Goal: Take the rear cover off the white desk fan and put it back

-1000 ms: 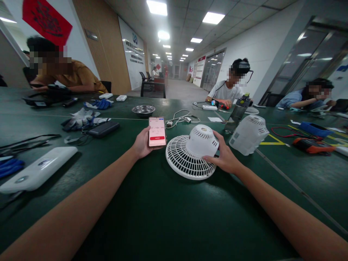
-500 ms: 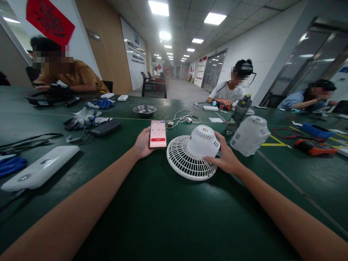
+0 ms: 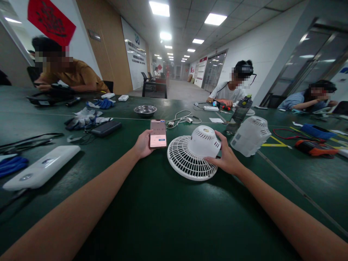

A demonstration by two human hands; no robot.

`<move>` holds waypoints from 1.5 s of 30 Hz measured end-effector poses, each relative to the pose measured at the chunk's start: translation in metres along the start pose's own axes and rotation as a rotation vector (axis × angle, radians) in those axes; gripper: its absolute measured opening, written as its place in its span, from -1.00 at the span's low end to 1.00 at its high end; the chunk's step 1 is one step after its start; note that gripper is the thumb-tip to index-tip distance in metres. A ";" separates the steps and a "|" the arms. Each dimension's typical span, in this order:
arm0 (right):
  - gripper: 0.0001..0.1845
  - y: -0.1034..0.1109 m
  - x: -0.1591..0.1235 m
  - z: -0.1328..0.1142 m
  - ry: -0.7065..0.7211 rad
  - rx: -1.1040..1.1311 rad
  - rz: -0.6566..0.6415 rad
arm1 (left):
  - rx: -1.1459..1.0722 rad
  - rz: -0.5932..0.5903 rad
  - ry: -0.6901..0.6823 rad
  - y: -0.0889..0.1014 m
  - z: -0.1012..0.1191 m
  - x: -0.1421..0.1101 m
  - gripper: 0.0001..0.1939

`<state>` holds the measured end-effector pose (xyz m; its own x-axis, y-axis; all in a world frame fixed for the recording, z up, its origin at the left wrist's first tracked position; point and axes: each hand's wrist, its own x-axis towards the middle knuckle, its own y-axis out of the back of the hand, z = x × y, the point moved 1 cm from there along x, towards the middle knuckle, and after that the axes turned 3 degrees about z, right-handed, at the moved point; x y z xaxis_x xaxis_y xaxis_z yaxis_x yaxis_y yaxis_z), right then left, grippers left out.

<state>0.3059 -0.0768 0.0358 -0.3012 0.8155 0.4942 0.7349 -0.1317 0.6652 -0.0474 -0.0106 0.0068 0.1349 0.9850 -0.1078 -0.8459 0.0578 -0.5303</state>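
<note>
My left hand (image 3: 144,144) grips a phone (image 3: 158,136) upright, its lit screen facing me with a pop-up box over a dimmed page. To its right, a white fan head (image 3: 204,143) lies on the green table with its round slatted grille (image 3: 179,159) down and motor housing up. My right hand (image 3: 227,154) is closed round the right side of that housing, thumb in front and fingers behind. Just beyond this hand stands a translucent white plastic part (image 3: 251,136), perhaps a housing or container.
A metal bowl (image 3: 145,110) and a white cable (image 3: 181,119) lie beyond the phone. A dark bottle (image 3: 239,115) stands behind the white part. Gloves (image 3: 84,119), a black case (image 3: 106,128) and a white power bank (image 3: 43,167) are at left; an orange meter (image 3: 315,148) at right. Other people sit around.
The phone screen has switched from a bright timer page with a red button to a dimmed page with a pop-up. Both hands and the fan head stay in place.
</note>
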 end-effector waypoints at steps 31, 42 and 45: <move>0.17 0.000 0.001 0.004 -0.004 -0.047 -0.002 | 0.067 0.227 0.179 -0.004 0.009 -0.002 -0.49; 0.16 0.001 0.000 0.003 -0.019 -0.024 -0.012 | 0.077 0.249 0.198 -0.009 0.009 -0.005 -0.55; 0.16 0.001 0.000 0.002 -0.018 -0.026 -0.009 | 0.079 0.274 0.201 -0.007 0.008 -0.002 -0.56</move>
<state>0.3077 -0.0751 0.0350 -0.2962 0.8269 0.4780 0.7161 -0.1389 0.6841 -0.0461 -0.0120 0.0178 -0.0105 0.9143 -0.4049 -0.9009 -0.1843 -0.3929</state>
